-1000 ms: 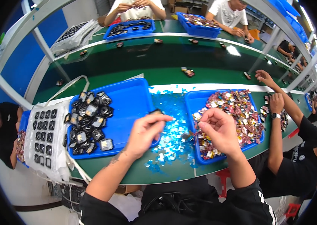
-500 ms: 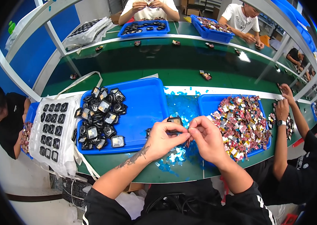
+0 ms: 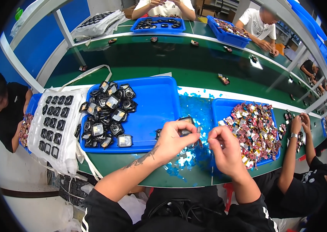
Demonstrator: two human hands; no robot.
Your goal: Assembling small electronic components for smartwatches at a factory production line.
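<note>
My left hand is closed around a black square watch-like case, mostly hidden behind the fingers. A small reddish part shows by its thumb tip. Just to the right, my right hand has its thumb and index finger bent together in a pinch; whatever lies between them is too small to make out. A narrow gap separates the hands. Beneath them, bits of blue film litter the green table. The blue tray on the left bears a heap of similar black cases.
On the right, a blue tray is heaped with small reddish circuit boards. White sheets of cases stand far left. Beyond runs a green belt carrying a few parts. Co-workers sit left, right and opposite; a metal frame rises beside the belt.
My right hand has drawn away to the right from my left fingertips, which it was touching. My left hand still has the black case. The whole view has shifted slightly.
</note>
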